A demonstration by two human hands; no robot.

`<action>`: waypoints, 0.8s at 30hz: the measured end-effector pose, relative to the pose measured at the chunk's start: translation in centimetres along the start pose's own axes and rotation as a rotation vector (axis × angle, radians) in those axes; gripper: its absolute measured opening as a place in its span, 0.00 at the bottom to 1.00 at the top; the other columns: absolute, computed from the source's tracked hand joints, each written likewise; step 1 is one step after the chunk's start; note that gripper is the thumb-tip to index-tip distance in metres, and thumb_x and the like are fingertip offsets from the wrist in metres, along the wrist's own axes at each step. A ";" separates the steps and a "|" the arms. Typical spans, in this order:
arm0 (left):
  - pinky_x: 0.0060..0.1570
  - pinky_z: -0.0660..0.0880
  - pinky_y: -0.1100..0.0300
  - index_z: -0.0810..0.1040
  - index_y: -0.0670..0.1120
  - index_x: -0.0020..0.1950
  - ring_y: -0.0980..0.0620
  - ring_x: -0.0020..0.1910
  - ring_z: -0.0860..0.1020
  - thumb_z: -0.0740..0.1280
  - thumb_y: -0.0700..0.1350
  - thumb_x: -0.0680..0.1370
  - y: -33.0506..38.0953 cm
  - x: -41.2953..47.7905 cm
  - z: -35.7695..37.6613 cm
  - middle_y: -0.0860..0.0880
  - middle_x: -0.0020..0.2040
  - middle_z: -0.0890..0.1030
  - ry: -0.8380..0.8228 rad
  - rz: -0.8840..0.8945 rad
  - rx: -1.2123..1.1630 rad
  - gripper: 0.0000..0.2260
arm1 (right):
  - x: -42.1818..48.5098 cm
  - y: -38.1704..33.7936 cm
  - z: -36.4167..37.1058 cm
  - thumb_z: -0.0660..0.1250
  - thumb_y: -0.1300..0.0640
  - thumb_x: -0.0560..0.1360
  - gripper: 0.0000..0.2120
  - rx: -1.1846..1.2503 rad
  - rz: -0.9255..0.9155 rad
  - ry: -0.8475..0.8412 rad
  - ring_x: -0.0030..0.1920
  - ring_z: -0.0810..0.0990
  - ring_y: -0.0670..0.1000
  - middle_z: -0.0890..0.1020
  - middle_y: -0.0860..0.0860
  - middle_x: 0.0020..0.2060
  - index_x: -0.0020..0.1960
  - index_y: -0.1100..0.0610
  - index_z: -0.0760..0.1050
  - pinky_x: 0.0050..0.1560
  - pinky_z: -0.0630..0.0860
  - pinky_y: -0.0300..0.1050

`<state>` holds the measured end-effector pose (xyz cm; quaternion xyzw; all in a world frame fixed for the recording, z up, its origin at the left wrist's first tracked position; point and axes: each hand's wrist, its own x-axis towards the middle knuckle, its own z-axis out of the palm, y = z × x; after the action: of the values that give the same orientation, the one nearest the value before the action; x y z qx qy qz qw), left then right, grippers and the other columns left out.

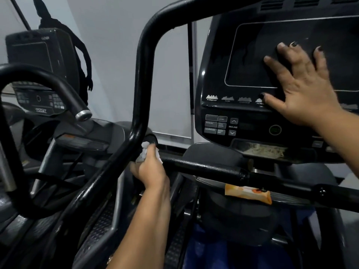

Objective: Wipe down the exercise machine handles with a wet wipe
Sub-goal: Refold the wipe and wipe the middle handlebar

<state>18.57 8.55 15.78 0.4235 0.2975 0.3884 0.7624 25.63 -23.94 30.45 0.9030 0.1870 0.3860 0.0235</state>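
Currently mid-wipe | left hand (149,169) gripped crumpled white wet wipe (143,152) at base of curved black tubular handle (143,78) | right hand (303,88) lay open, flat on dark console screen (252,61) | horizontal black grip bar (204,167) probably remained

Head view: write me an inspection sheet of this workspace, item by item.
Surface: black machine console, dark screen, dusty ledge under the buttons.
Job's things: crumpled white wet wipe pressed where the curved black tubular handle meets the horizontal black bar.
Clutter: orange and white packet lying on the tray behind the bar.
Hands: left hand closed on the wipe; right hand open, flat on the console screen.
Cables: black cable low on the left.
Surroundings: second machine with its own console on the left, pale wall behind.
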 end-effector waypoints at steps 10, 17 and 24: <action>0.61 0.75 0.54 0.82 0.39 0.39 0.44 0.47 0.78 0.67 0.38 0.70 2.2 1.4 -2.6 0.41 0.43 0.76 -0.660 -0.002 0.084 0.05 | 0.1 0.1 0.4 0.54 0.35 0.71 0.39 0.058 -0.008 0.056 0.79 0.48 0.55 0.51 0.52 0.79 0.79 0.49 0.54 0.76 0.42 0.63; 0.41 0.79 0.62 0.81 0.30 0.50 0.51 0.38 0.81 0.74 0.38 0.68 1.3 -0.6 1.5 0.39 0.44 0.84 0.092 -0.005 -0.122 0.15 | 0.1 0.0 0.2 0.54 0.36 0.72 0.38 0.067 -0.003 0.051 0.79 0.48 0.55 0.51 0.52 0.79 0.79 0.48 0.54 0.76 0.41 0.63; 0.44 0.77 0.64 0.79 0.32 0.43 0.55 0.36 0.81 0.72 0.43 0.73 0.6 0.7 -1.2 0.40 0.37 0.80 -0.284 0.128 0.108 0.13 | 0.1 0.2 0.3 0.53 0.35 0.73 0.38 0.045 -0.009 0.032 0.79 0.46 0.53 0.50 0.52 0.79 0.79 0.47 0.53 0.76 0.42 0.63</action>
<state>17.78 9.86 15.64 0.5326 0.1799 0.3558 0.7465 25.94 -24.03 30.34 0.8962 0.1999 0.3961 0.0020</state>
